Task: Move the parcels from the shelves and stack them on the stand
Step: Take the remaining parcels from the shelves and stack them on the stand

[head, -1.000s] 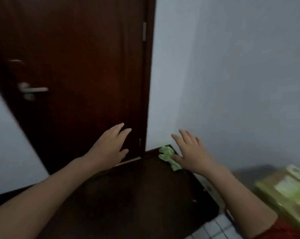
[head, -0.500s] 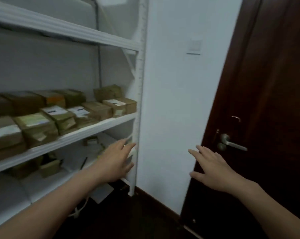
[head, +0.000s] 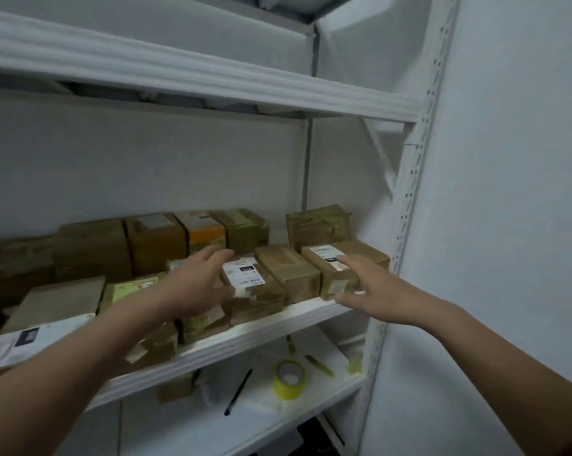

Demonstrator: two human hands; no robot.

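On the white metal shelf [head: 278, 327], between two spread hands, lie boxy brown cardboard parcels [head: 287, 271], taped and glossy. The left hand [head: 195, 284] hovers open beside a white-labelled box [head: 245, 274]. The right hand [head: 370, 287], fingers straight, holds nothing at the end parcel [head: 363, 251]; contact unclear. Below it sits a round yellow tape roll [head: 289, 378].

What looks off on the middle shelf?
The rear right parcel looks crumpled, its wrapping wrinkled, unlike the neat boxes beside it. Some labels peel off front parcels below the left hand. Lower down, a tape roll and pen lie loose.
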